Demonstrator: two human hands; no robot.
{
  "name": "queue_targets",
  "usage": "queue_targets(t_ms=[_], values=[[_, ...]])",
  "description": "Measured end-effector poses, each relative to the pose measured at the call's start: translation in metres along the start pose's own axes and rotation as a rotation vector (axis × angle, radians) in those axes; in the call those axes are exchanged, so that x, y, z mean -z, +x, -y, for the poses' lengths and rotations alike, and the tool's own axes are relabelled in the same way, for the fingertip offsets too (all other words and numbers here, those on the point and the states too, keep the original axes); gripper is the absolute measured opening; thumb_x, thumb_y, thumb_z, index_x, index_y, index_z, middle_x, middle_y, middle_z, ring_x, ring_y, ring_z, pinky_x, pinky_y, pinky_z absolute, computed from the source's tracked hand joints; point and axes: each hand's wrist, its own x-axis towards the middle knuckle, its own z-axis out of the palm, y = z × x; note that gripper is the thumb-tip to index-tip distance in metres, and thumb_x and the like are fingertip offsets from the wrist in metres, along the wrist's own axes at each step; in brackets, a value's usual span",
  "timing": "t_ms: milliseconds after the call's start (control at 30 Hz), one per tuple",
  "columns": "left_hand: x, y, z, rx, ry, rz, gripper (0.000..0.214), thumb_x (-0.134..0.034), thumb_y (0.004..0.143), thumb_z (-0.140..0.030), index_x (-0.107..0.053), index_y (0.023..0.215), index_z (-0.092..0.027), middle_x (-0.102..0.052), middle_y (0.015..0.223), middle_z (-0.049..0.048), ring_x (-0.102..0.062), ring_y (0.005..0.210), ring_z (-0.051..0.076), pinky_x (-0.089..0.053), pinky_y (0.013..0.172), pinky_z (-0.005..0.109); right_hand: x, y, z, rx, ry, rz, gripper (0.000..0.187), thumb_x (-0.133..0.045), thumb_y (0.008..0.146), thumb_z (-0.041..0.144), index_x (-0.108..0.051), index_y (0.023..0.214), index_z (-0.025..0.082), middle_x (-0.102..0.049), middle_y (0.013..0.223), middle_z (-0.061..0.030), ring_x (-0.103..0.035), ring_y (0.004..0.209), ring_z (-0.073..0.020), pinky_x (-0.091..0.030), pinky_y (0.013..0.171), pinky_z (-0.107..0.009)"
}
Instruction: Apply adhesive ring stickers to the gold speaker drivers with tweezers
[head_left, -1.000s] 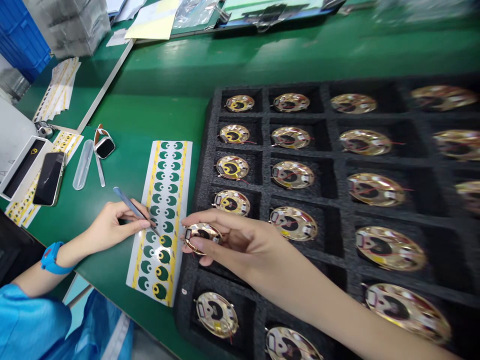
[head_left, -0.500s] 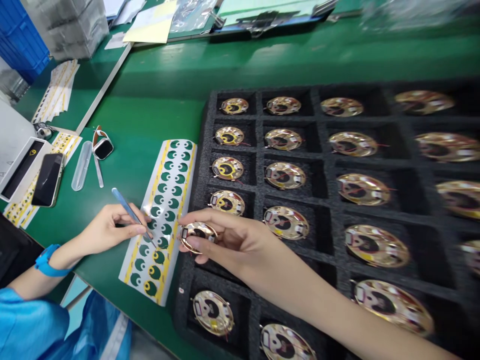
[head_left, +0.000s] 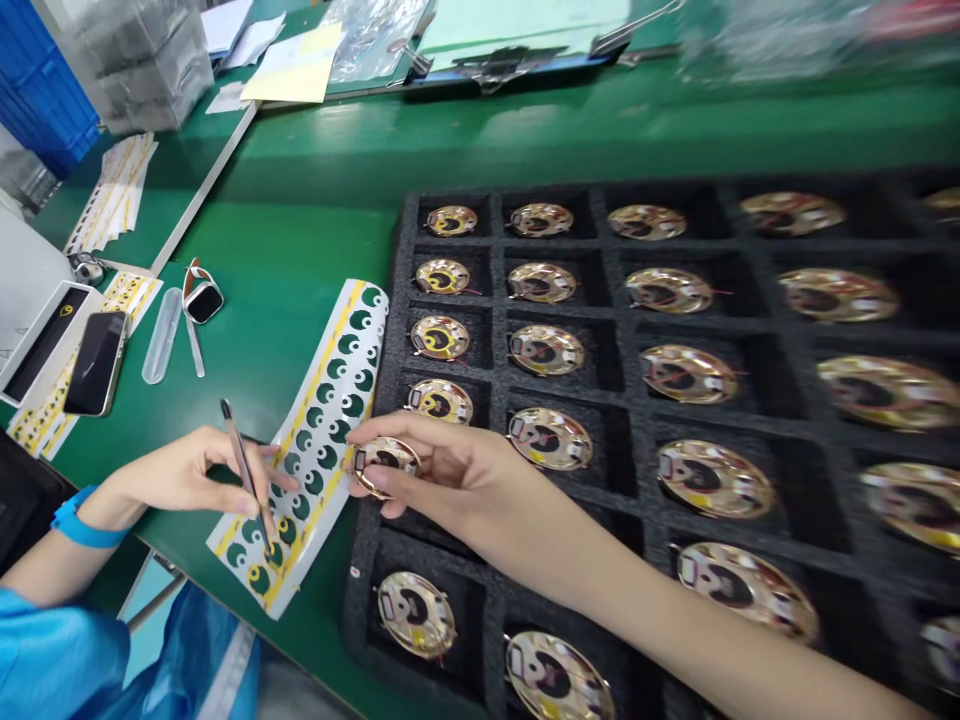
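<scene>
My left hand (head_left: 187, 478) pinches thin tweezers (head_left: 244, 475), their tip down on the lower end of a white sticker sheet (head_left: 315, 430) with yellow strips and green-and-yellow round labels. My right hand (head_left: 442, 475) grips a round gold disc part (head_left: 384, 462) by its rim, held over the left edge of a black foam tray (head_left: 390, 300). The sheet's near end lies skewed toward my left hand and its far end leans on the tray's side.
The tray holds several gold discs in square pockets, some with yellow labels. At left lie a phone (head_left: 94, 362), a smartwatch (head_left: 202, 298), a clear tube (head_left: 162, 334), a white box and more sticker sheets (head_left: 112, 190). Papers and a clipboard sit at the back.
My left hand swung the tweezers upright and moved their tip down to the sheet's lower end. The sheet has slid and skewed. My right hand still holds the disc.
</scene>
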Motion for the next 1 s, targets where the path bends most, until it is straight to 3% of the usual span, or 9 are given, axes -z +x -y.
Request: queue_targets(t_ms=[100, 233, 433, 700, 1000], values=[[-0.004, 0.007, -0.002, -0.052, -0.265, -0.244, 0.021, -0.071, 0.084, -0.036, -0.062, 0.082, -0.017, -0.075, 0.075, 0.0038, -0.073, 0.087, 0.021, -0.051, 0.094, 0.037, 0.001, -0.001, 0.001, 0.018, 0.018, 0.022, 0.023, -0.059, 0.084, 0.034, -0.058, 0.103, 0.020, -0.065, 0.081, -0.0016, -0.067, 0.077, -0.0154, -0.058, 0.060, -0.021], [-0.012, 0.028, -0.020, -0.135, -0.361, -0.492, 0.021, -0.075, 0.080, -0.033, -0.063, 0.082, -0.016, -0.074, 0.072, 0.0018, -0.072, 0.070, 0.014, -0.053, 0.072, 0.022, 0.003, -0.002, 0.003, 0.041, 0.048, 0.043, 0.027, -0.057, 0.087, 0.030, -0.053, 0.112, 0.021, -0.062, 0.094, -0.0011, -0.066, 0.071, -0.0121, -0.060, 0.068, -0.025], [-0.024, 0.057, -0.029, -0.193, -0.321, -0.484, 0.017, -0.075, 0.079, -0.028, -0.063, 0.081, -0.016, -0.072, 0.067, -0.0028, -0.069, 0.063, 0.008, -0.053, 0.066, 0.015, 0.005, -0.002, -0.004, 0.037, 0.193, 0.184, 0.031, -0.057, 0.090, 0.025, -0.049, 0.119, 0.022, -0.061, 0.108, -0.0037, -0.065, 0.099, -0.0171, -0.058, 0.085, -0.031], [-0.026, 0.056, -0.023, -0.152, -0.229, -0.540, 0.021, -0.077, 0.077, -0.029, -0.061, 0.081, -0.015, -0.070, 0.062, -0.0036, -0.068, 0.060, 0.007, -0.052, 0.062, 0.014, 0.001, 0.000, -0.020, 0.200, 0.374, 0.243, 0.035, -0.052, 0.095, 0.014, -0.055, 0.127, 0.027, -0.063, 0.112, -0.0014, -0.063, 0.103, -0.0118, -0.053, 0.091, -0.026], [-0.025, 0.055, -0.023, -0.163, -0.181, -0.528, 0.019, -0.074, 0.080, -0.027, -0.060, 0.083, -0.016, -0.071, 0.066, -0.0031, -0.070, 0.063, 0.008, -0.054, 0.063, 0.013, 0.002, -0.005, -0.019, 0.162, 0.276, 0.198, 0.036, -0.051, 0.094, 0.019, -0.054, 0.129, 0.026, -0.066, 0.108, -0.0011, -0.065, 0.102, -0.0148, -0.056, 0.089, -0.028]])
